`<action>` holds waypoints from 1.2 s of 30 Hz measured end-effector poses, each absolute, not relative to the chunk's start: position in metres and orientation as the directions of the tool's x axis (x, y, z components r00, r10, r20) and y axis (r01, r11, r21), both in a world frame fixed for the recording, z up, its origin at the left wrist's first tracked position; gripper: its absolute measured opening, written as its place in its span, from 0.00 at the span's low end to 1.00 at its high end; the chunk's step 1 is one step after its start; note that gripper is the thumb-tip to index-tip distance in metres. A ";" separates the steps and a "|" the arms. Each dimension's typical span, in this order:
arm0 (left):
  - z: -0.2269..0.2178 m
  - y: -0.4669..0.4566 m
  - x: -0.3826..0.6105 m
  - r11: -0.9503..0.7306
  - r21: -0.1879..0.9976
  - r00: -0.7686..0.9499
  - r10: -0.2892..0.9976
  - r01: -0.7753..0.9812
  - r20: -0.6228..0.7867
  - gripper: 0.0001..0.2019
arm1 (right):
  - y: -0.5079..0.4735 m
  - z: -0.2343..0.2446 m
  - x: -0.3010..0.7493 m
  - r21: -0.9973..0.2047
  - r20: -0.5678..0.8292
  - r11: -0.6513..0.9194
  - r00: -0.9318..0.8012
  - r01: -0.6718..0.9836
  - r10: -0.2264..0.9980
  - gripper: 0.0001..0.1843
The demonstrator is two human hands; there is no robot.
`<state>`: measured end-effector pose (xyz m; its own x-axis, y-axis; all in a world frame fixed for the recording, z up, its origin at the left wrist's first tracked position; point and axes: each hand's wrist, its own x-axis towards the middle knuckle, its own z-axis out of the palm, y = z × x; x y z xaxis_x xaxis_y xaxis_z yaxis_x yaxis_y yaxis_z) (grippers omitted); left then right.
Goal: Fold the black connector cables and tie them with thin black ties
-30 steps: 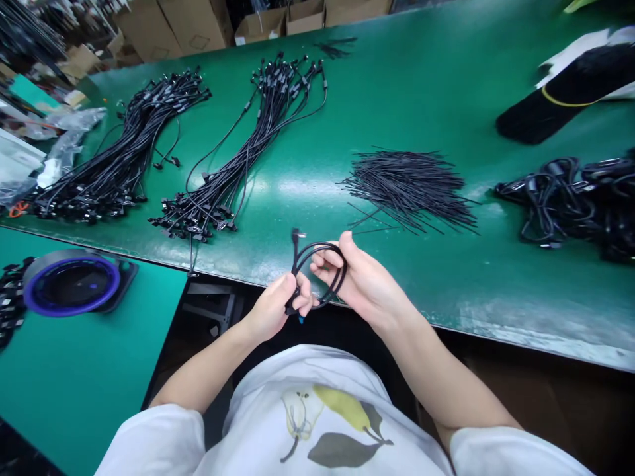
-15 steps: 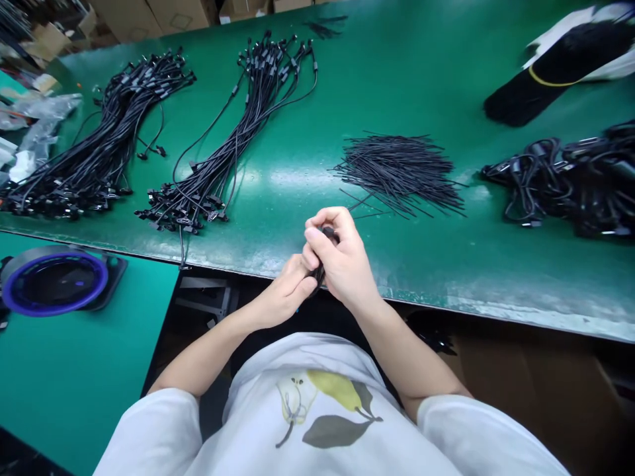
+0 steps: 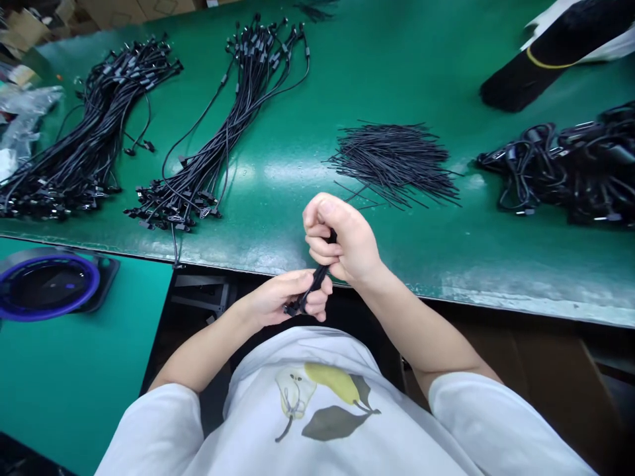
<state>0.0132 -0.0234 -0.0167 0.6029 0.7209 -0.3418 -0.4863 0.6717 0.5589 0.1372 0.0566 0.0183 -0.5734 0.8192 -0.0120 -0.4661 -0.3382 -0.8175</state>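
Note:
My left hand and my right hand both grip one folded black cable just in front of the near edge of the green table. The right hand is a fist around the upper part of the bunched cable. Fingers of the left hand pinch its lower end, where the connectors stick out. Most of the cable is hidden inside the two hands.
A pile of thin black ties lies just beyond my hands. Two long bundles of black cables lie to the left, a heap of coiled cables to the right. A purple-rimmed round device sits on the lower left bench.
The open loop of cable has been squeezed into a tight bunch. My right hand closed over it and rose; my left hand slid down to the connector end.

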 end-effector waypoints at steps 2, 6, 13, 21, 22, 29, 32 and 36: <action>-0.018 -0.020 0.012 0.687 0.598 0.658 0.679 -0.412 -0.326 0.19 | 0.057 0.017 0.138 -0.820 -0.028 -0.390 -0.651 -0.419 0.758 0.20; -0.019 -0.018 0.018 0.592 0.746 0.615 0.720 -0.303 -0.322 0.19 | 0.062 0.014 0.143 -0.890 0.001 -0.305 -0.671 -0.339 0.742 0.18; -0.017 0.001 0.015 0.250 0.717 -0.032 0.934 -0.651 -0.355 0.11 | 0.047 -0.011 0.157 -0.780 0.488 0.563 -0.296 0.275 0.821 0.25; -0.020 0.011 0.012 0.142 0.717 -0.146 0.935 -0.682 -0.324 0.08 | 0.016 -0.059 0.136 -0.517 0.517 0.754 -0.555 0.405 0.652 0.11; -0.020 0.011 0.012 0.141 0.737 -0.148 0.939 -0.661 -0.312 0.08 | 0.017 -0.059 0.135 -0.538 0.541 0.755 -0.532 0.375 0.651 0.11; -0.018 0.010 0.008 0.088 0.909 -0.193 0.965 -0.407 -0.180 0.13 | 0.018 -0.043 0.144 -0.768 0.490 0.605 -0.416 0.209 0.766 0.09; -0.015 0.009 0.010 0.186 0.882 -0.131 0.955 -0.434 -0.265 0.14 | 0.013 -0.045 0.143 -0.775 0.463 0.583 -0.406 0.246 0.788 0.09; -0.018 0.007 0.015 0.210 0.851 -0.156 0.935 -0.482 -0.319 0.12 | 0.012 -0.049 0.144 -0.664 0.525 0.667 -0.426 0.338 0.737 0.11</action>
<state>0.0154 0.0073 -0.0177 -0.1558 0.9349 -0.3188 -0.4821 0.2097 0.8506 0.1441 0.0117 -0.0495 -0.4255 0.7374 0.5245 0.3382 0.6672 -0.6636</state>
